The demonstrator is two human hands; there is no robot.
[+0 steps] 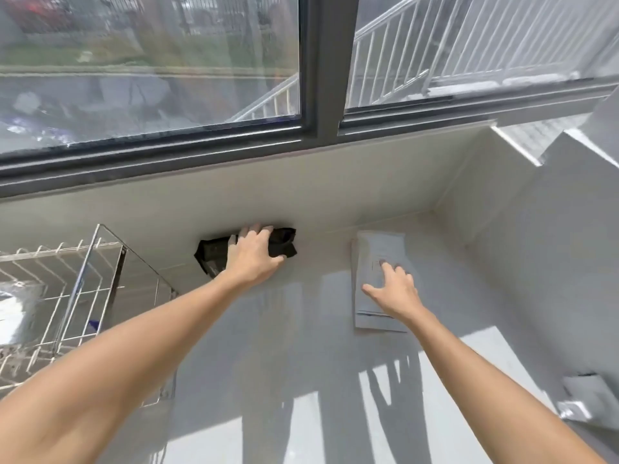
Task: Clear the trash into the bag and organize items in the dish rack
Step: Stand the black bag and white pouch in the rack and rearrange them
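Note:
A black folded bag-like item (214,252) lies against the back wall of the white counter. My left hand (253,254) rests on top of it with fingers curled over its far edge. To the right, a stack of white papers (371,262) lies flat on the counter. My right hand (393,289) is on the papers, fingers spread, index fingertip pressing down. The wire dish rack (97,272) stands at the left, holding a shiny plastic-wrapped item (16,309).
A large dark-framed window (315,95) runs along the back above the counter. A white side wall (536,262) closes the counter on the right. A small grey and white object (582,400) sits at the lower right.

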